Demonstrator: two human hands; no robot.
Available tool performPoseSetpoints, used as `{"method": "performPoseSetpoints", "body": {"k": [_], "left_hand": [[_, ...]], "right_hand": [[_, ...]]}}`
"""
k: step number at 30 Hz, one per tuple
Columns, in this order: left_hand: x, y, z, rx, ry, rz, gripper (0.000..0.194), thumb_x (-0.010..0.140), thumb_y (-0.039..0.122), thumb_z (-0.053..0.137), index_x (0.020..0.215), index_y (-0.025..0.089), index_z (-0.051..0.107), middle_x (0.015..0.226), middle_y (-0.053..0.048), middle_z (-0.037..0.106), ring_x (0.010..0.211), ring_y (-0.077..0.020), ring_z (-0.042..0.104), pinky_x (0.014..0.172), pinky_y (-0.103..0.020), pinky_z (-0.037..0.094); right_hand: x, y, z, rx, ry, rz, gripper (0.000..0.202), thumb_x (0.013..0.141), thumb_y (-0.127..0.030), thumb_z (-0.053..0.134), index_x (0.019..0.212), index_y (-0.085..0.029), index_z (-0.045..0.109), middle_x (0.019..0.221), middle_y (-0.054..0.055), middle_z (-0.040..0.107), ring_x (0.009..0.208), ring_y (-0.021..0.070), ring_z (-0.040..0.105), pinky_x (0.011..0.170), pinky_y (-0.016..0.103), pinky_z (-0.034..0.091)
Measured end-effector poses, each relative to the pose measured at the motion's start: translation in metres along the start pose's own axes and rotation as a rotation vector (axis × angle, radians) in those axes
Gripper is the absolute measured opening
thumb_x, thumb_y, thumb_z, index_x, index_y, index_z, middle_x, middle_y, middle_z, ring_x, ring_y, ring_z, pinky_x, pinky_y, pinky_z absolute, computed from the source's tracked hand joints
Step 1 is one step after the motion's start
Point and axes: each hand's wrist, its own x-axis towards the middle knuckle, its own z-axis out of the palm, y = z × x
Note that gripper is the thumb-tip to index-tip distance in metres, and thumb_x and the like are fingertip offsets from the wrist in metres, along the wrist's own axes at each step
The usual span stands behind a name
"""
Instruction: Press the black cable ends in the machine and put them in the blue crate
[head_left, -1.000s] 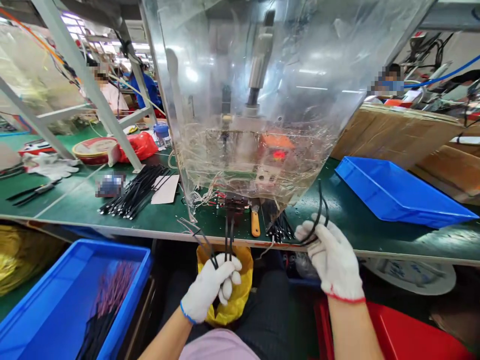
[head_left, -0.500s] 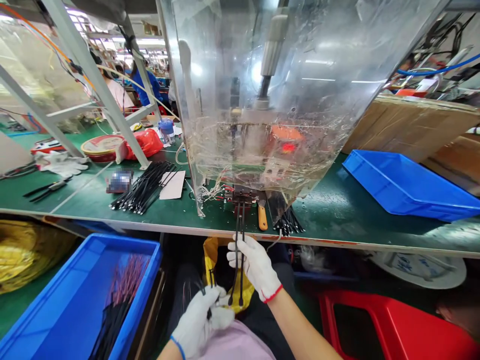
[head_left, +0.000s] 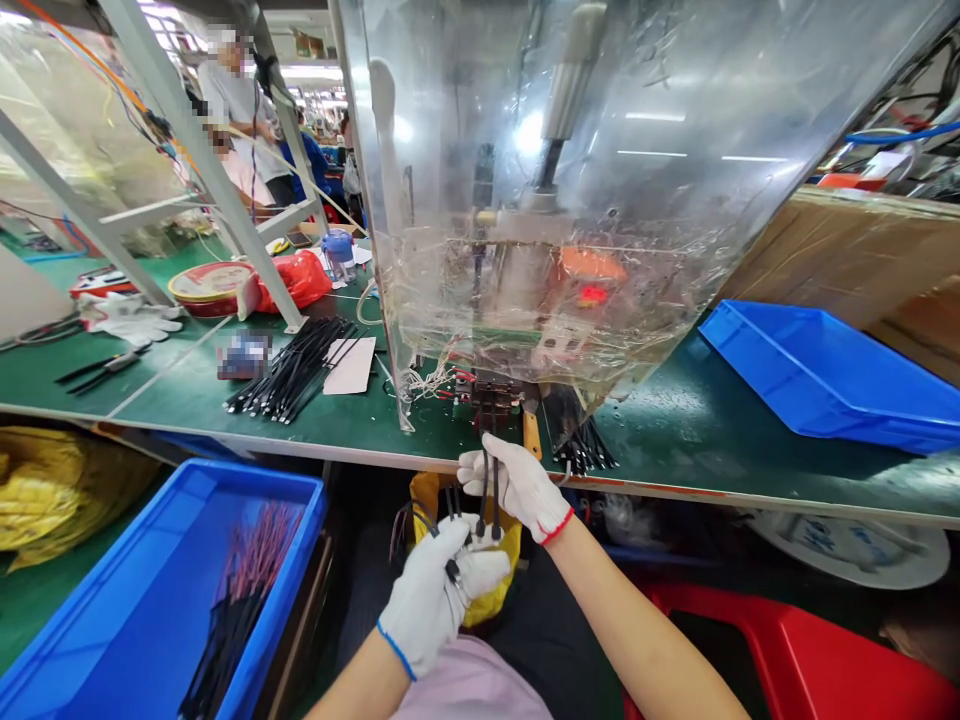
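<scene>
My right hand (head_left: 521, 488), in a white glove with a red cuff, pinches two thin black cables (head_left: 496, 500) just in front of the bench edge. Their upper ends reach the small machine fixture (head_left: 489, 392) with red and white wires; whether they sit inside it I cannot tell. My left hand (head_left: 426, 598), gloved with a blue cuff, is closed around a few more black cables (head_left: 453, 500), whose ends poke out above its fingers. It is below and left of my right hand, near the hanging cable tips.
A clear plastic shield (head_left: 660, 220) covers the machine. Black cable bundles (head_left: 296, 370) and a wooden-handled tool (head_left: 532, 432) lie on the green bench (head_left: 675, 440). Blue bins (head_left: 832, 380) stand right and lower left, the latter holding cables (head_left: 240, 600). A person (head_left: 232, 105) stands behind.
My right hand has moved up towards the fixture with the two cables. My left hand has risen and shifted right, closer to my right hand. A person has appeared in the background.
</scene>
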Motion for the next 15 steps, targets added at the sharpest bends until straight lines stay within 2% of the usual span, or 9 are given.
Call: {"method": "performPoseSetpoints", "body": {"k": [5, 15], "left_hand": [[0.007, -0.002, -0.011, -0.002, -0.002, 0.015, 0.015, 0.086, 0.019, 0.06, 0.096, 0.008, 0.06, 0.095, -0.019, 0.071, 0.06, -0.0181, 0.069, 0.06, -0.029, 0.057], [0.017, -0.004, -0.032, -0.007, -0.013, 0.025, 0.019, 0.082, 0.023, 0.067, 0.093, 0.009, 0.06, 0.087, -0.014, 0.069, 0.063, -0.0161, 0.066, 0.058, -0.026, 0.055]], "right_hand": [[0.012, -0.017, 0.01, 0.045, 0.047, -0.021, 0.044, 0.094, -0.027, 0.049, 0.055, -0.011, 0.062, 0.074, 0.014, 0.072, 0.056, 0.0168, 0.067, 0.055, 0.028, 0.058], [0.021, -0.017, 0.009, 0.089, 0.052, -0.001, 0.041, 0.093, -0.028, 0.051, 0.056, -0.011, 0.06, 0.074, 0.015, 0.072, 0.067, 0.0197, 0.07, 0.068, 0.033, 0.06]]}}
